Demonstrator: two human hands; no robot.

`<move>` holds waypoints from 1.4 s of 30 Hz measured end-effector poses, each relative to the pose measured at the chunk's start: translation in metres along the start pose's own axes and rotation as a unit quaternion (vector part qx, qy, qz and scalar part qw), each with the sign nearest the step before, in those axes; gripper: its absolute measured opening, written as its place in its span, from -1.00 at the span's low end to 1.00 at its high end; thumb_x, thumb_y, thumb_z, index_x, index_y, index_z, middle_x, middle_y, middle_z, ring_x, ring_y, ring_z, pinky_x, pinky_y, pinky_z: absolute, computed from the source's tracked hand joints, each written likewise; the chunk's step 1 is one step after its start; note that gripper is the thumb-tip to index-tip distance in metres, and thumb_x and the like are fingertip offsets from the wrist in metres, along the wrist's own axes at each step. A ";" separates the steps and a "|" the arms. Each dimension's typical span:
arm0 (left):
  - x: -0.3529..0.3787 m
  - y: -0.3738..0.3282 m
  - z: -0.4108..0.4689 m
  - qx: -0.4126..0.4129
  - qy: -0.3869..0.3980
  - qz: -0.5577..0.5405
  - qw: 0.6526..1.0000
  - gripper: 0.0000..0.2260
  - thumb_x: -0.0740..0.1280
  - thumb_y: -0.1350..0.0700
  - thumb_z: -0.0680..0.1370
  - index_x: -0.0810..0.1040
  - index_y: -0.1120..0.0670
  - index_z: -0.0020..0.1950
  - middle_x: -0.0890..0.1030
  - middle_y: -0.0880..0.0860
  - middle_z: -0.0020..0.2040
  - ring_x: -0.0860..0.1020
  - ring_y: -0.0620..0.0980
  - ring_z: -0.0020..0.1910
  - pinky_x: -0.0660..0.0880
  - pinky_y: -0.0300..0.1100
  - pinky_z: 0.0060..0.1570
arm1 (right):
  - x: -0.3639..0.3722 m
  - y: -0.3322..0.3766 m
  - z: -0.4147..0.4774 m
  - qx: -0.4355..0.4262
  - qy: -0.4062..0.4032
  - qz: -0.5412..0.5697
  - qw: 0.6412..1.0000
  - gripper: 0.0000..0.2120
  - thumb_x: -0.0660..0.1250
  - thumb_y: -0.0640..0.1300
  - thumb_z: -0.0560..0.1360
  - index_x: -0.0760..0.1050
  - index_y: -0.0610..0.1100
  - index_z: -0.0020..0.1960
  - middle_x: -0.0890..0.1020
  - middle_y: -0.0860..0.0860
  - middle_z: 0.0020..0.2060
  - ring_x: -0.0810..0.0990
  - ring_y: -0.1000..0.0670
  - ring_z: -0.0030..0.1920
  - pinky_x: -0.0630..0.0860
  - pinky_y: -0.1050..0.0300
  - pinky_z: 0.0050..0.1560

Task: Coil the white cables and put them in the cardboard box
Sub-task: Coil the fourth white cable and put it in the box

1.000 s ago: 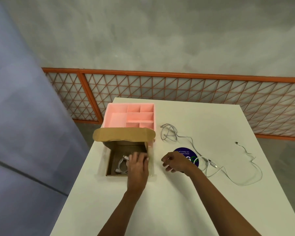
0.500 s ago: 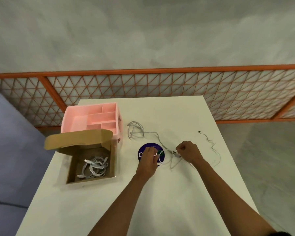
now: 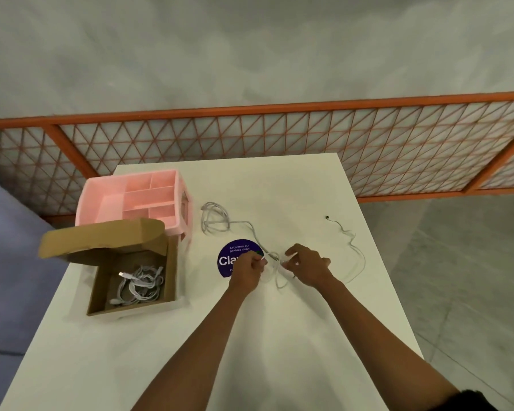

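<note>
An open cardboard box [image 3: 172,274] sits at the table's left, its flap raised, with coiled white cables [image 3: 140,284] inside. Mid-table, my left hand [image 3: 247,269] and my right hand [image 3: 307,266] both pinch a loose white cable [image 3: 275,262], which makes a small loop between them. That cable trails right in a wide curve [image 3: 358,259] to a dark plug [image 3: 327,217]. Another white cable [image 3: 215,221] lies bunched behind my left hand, and a strand runs from it toward my hands.
A pink compartment tray [image 3: 101,203] stands behind the box. A round purple sticker [image 3: 230,256] lies partly under my left hand. The white table [image 3: 250,351] ends close to the right of the cable. An orange mesh fence [image 3: 279,137] runs behind.
My left hand left the box, where a coiled cable now lies, and joined my right hand on the loose cable. The cable's right loop has been drawn in. The view swung right.
</note>
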State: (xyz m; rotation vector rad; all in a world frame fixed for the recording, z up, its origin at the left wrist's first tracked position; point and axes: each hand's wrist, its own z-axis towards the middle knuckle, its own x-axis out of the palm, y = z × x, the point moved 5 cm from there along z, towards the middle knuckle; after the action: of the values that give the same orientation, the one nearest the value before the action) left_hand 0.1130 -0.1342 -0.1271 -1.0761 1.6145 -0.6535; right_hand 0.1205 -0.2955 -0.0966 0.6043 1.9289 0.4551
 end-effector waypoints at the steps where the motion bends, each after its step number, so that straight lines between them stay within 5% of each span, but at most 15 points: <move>1: -0.004 -0.007 -0.004 0.004 0.009 -0.021 1.000 -0.92 0.24 0.27 0.59 0.49 0.22 -0.07 0.58 0.12 -0.18 0.56 -0.16 -0.38 0.42 -0.41 -0.37 | -0.003 0.004 -0.001 -0.020 -0.008 0.031 0.999 -0.73 0.32 -0.04 0.53 0.44 -0.06 0.20 0.61 -0.01 -0.02 0.55 -0.03 0.06 0.23 0.09 0.06; 6: -0.031 -0.047 -0.021 0.058 0.028 -0.006 0.998 -0.85 0.23 0.19 0.61 0.49 0.15 -0.15 0.54 -0.03 -0.30 0.51 -0.14 -0.37 0.40 -0.47 -0.41 | -0.016 0.041 -0.004 -0.118 -0.020 0.090 0.989 -0.72 0.33 -0.21 0.52 0.50 -0.11 0.24 0.52 -0.14 0.09 0.51 -0.03 -0.04 0.35 0.24 -0.06; 12: -0.087 -0.081 -0.044 0.120 -0.007 0.032 0.992 -0.83 0.25 0.15 0.60 0.58 0.20 -0.05 0.55 -0.11 -0.27 0.48 -0.24 -0.29 0.42 -0.36 -0.25 | -0.033 0.094 -0.023 -0.195 -0.029 0.119 0.973 -0.88 0.29 -0.22 0.55 0.55 -0.26 0.00 0.64 -0.10 -0.11 0.52 0.01 -0.14 0.36 0.50 -0.26; 19: -0.146 -0.107 -0.085 0.122 -0.014 -0.154 0.980 -0.74 0.21 0.00 0.62 0.55 0.12 -0.14 0.50 -0.01 -0.37 0.44 -0.13 -0.38 0.44 -0.32 -0.29 | -0.050 0.158 -0.070 -0.251 0.036 0.263 0.931 -0.88 0.16 -0.17 0.62 0.44 -0.17 -0.03 0.60 -0.01 -0.25 0.55 0.09 -0.22 0.46 0.35 -0.15; 23: -0.167 -0.120 -0.109 0.136 -0.001 -0.308 0.942 -0.70 0.14 0.02 0.64 0.48 0.14 -0.20 0.47 -0.03 -0.44 0.45 -0.13 -0.42 0.54 -0.20 -0.11 | -0.063 0.187 -0.091 -0.261 0.036 0.367 0.892 -0.87 0.15 -0.17 0.63 0.44 -0.19 0.00 0.50 -0.03 -0.30 0.53 0.06 -0.22 0.54 0.11 -0.12; 26: -0.176 -0.133 -0.124 0.160 0.014 -0.371 0.915 -0.72 0.11 0.06 0.65 0.44 0.15 -0.18 0.45 -0.03 -0.45 0.42 -0.14 -0.46 0.48 -0.29 -0.25 | -0.071 0.204 -0.103 -0.273 0.031 0.408 0.871 -0.86 0.15 -0.18 0.63 0.44 -0.22 0.02 0.45 -0.04 -0.32 0.50 0.06 -0.26 0.58 0.18 -0.22; 31: -0.185 -0.144 -0.134 0.168 0.025 -0.416 0.893 -0.73 0.11 0.00 0.63 0.44 0.14 -0.14 0.32 -0.04 -0.47 0.17 -0.15 -0.50 0.15 -0.30 -0.42 | -0.082 0.225 -0.118 -0.281 0.036 0.458 0.842 -0.84 0.16 -0.20 0.62 0.43 -0.19 -0.10 0.42 -0.05 -0.34 0.46 0.08 -0.35 0.64 0.11 -0.22; 42: -0.182 -0.147 -0.152 0.182 0.110 -0.448 0.868 -0.73 0.15 -0.03 0.58 0.45 0.14 -0.14 0.27 -0.06 -0.51 0.14 -0.19 -0.57 0.01 -0.31 -0.53 | -0.103 0.230 -0.133 -0.295 -0.024 0.433 0.851 -0.84 0.17 -0.14 0.62 0.44 -0.12 -0.12 0.46 0.01 -0.37 0.38 0.13 -0.47 0.37 0.27 -0.44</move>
State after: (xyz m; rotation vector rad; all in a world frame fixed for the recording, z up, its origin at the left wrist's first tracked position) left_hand 0.0269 -0.0533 0.1258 -1.4773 1.0194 -1.6721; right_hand 0.0841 -0.1777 0.1605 1.0276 1.2514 1.5163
